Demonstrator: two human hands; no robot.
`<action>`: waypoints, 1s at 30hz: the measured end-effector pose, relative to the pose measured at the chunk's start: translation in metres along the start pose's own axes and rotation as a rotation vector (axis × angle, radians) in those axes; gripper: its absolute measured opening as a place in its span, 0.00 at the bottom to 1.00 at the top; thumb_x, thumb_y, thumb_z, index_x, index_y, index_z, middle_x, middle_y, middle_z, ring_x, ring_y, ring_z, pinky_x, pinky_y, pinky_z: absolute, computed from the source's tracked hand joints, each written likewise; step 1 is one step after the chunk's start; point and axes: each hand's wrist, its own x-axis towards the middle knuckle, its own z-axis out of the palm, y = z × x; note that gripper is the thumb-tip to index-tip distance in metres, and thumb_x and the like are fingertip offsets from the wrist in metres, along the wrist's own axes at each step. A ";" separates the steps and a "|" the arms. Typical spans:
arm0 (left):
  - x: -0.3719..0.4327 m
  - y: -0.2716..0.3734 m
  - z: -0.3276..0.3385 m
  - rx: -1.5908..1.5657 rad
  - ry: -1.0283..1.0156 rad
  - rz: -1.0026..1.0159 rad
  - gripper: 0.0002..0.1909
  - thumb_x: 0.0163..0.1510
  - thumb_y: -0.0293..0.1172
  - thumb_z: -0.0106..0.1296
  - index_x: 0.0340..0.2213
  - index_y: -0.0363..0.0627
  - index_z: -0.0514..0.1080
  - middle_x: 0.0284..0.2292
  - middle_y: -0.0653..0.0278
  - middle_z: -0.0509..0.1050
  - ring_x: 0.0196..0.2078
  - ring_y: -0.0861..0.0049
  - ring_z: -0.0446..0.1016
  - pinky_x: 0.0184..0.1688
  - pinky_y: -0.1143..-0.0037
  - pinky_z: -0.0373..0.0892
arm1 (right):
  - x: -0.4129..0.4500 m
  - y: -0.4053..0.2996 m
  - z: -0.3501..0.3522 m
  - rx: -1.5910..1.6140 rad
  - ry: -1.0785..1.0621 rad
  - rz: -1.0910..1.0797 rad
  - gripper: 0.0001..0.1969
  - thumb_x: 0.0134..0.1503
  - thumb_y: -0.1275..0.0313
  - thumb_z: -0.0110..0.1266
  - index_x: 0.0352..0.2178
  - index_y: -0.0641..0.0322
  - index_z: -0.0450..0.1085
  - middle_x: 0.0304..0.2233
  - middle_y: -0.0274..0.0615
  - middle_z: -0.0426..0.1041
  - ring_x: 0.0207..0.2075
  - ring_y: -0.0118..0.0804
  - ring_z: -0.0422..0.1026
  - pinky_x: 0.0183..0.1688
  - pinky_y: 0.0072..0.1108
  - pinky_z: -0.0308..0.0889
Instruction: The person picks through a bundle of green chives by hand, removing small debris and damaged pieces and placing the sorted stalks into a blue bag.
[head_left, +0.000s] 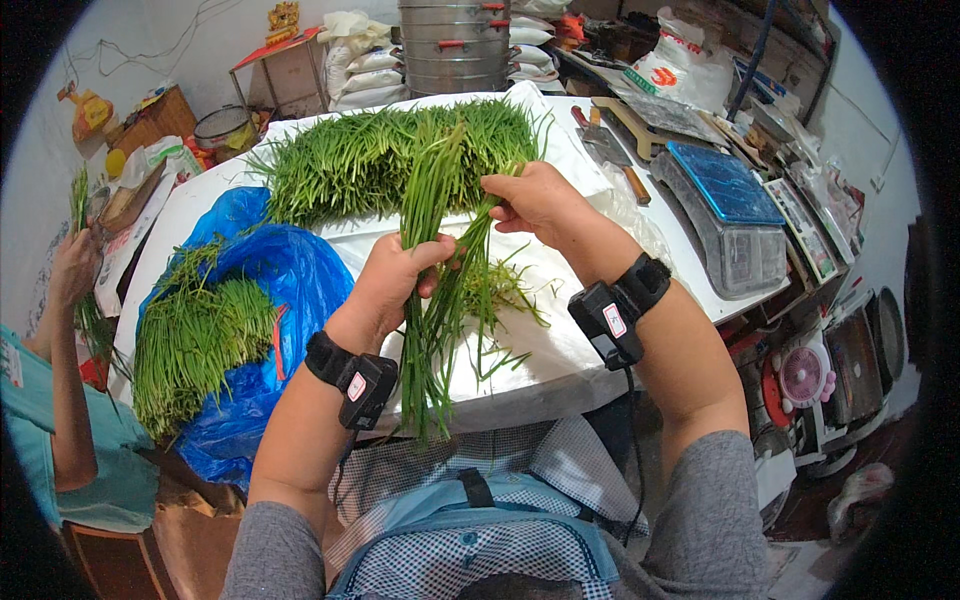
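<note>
My left hand (401, 274) is closed around a bunch of garlic chives (429, 202), its pale ends pointing up and its green leaves hanging over the table's near edge. Beside it, my right hand (541, 202) pinches several chive stalks (480, 217) near their upper ends, and their leaves slant down toward the left hand. Loose trimmings (495, 289) lie on the white cloth (570, 345) below my hands. Farther back stretches a thick row of chives (352, 165). To the left, a blue plastic bag (304, 259) holds another heap of chives (202, 345).
A cleaver (606, 142) and a wooden-handled knife (636, 184) lie at the back right, near a blue-topped scale (724, 184). Steel steamer tiers (454, 52) stand behind the table. At left, another person's hand (75, 259) holds chives.
</note>
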 end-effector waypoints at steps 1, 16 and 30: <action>0.000 -0.001 -0.001 0.018 0.011 0.008 0.09 0.44 0.30 0.52 0.27 0.37 0.70 0.21 0.63 0.71 0.13 0.86 0.59 0.15 0.85 0.54 | 0.000 0.000 0.000 -0.005 -0.005 0.001 0.10 0.51 0.68 0.51 0.25 0.65 0.67 0.19 0.32 0.66 0.19 0.23 0.67 0.24 0.18 0.70; 0.007 -0.010 -0.006 0.074 0.042 0.029 0.07 0.42 0.23 0.48 0.28 0.37 0.70 0.19 0.63 0.70 0.13 0.85 0.61 0.15 0.85 0.55 | -0.011 0.003 0.006 -0.123 -0.071 -0.068 0.09 0.52 0.67 0.50 0.26 0.64 0.67 0.19 0.30 0.66 0.17 0.22 0.66 0.22 0.17 0.68; 0.009 -0.015 -0.023 0.038 0.266 0.093 0.10 0.44 0.26 0.53 0.31 0.37 0.70 0.22 0.64 0.72 0.14 0.87 0.59 0.17 0.86 0.56 | -0.016 0.005 -0.053 0.200 -0.062 -0.087 0.08 0.54 0.66 0.50 0.27 0.60 0.67 0.19 0.27 0.65 0.17 0.16 0.63 0.23 0.14 0.66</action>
